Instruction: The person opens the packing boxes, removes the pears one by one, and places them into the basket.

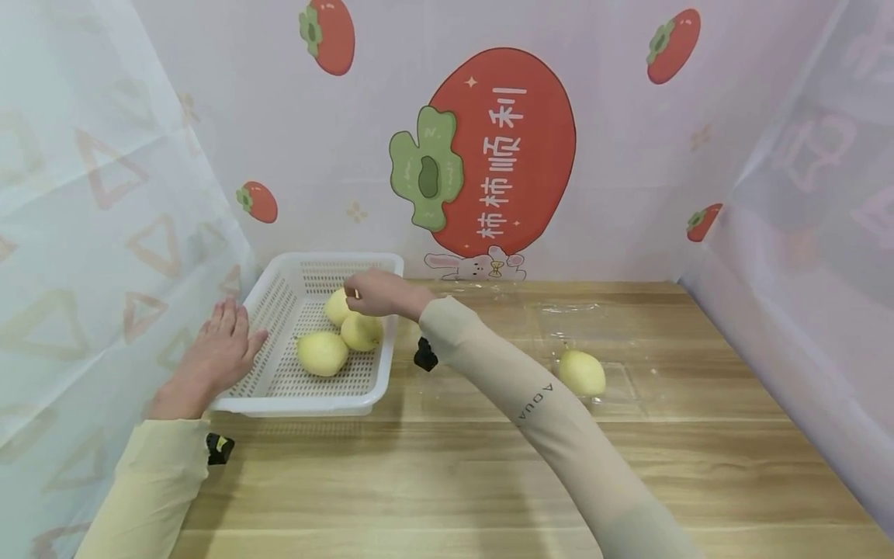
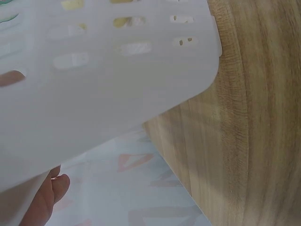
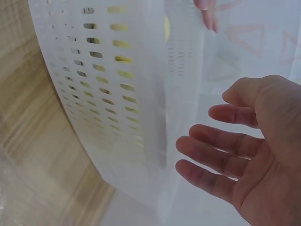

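Observation:
A white perforated plastic basket [image 1: 380, 392] holds yellow pears, and three show: one nearest the front [image 1: 322, 354], one at the right [image 1: 362, 332], and one partly behind my right hand [image 1: 337, 307]. That right hand [image 1: 380, 293] hangs over the basket's right side. In the right wrist view its fingers [image 3: 211, 153] are loosely bent with nothing between them. My left hand [image 1: 223, 349] lies along the basket's left rim with fingers extended. The left wrist view shows the basket wall [image 2: 117, 103] close up, with part of the left hand [image 2: 44, 200] behind its edge.
Another pear [image 1: 582, 373] sits in a clear plastic tray [image 1: 628, 384] on the right of the wooden table [image 1: 447, 473]. More clear plastic [image 1: 482, 299] lies between basket and pear, partly behind my right sleeve. Printed cloth walls enclose the table's back and sides.

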Demonstrator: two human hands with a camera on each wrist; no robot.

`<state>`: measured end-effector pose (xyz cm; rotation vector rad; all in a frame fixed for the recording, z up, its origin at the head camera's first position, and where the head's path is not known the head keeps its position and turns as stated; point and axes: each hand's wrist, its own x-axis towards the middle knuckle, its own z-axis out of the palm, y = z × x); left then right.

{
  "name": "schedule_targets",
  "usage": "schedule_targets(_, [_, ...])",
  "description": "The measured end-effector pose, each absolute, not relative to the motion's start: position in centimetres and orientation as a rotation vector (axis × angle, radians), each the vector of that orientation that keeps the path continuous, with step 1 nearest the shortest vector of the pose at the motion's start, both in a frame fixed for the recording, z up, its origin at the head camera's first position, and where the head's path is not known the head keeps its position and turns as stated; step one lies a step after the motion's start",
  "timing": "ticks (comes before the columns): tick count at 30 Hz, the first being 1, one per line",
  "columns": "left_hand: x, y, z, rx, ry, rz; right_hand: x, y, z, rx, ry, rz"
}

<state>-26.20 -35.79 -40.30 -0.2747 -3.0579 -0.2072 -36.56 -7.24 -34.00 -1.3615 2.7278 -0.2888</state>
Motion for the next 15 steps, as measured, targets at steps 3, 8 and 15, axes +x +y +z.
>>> schedule_targets(3, [-26.3, -35.8, -40.4, -0.271, -3.056, -0.201, -36.4, -6.7, -33.5, -1.373, 2.738, -0.3])
schedule_targets(8, [-26.5, -35.9, -40.4, -0.263, -3.05, -0.189, -36.2, -5.4, -32.9, -1.405, 2.771, -0.289])
schedule_targets(15, [-26.4, -35.9, -40.5, -0.261, -3.051, -0.195, -36.0, -3.4, -32.2, -1.457, 2.78, -0.28])
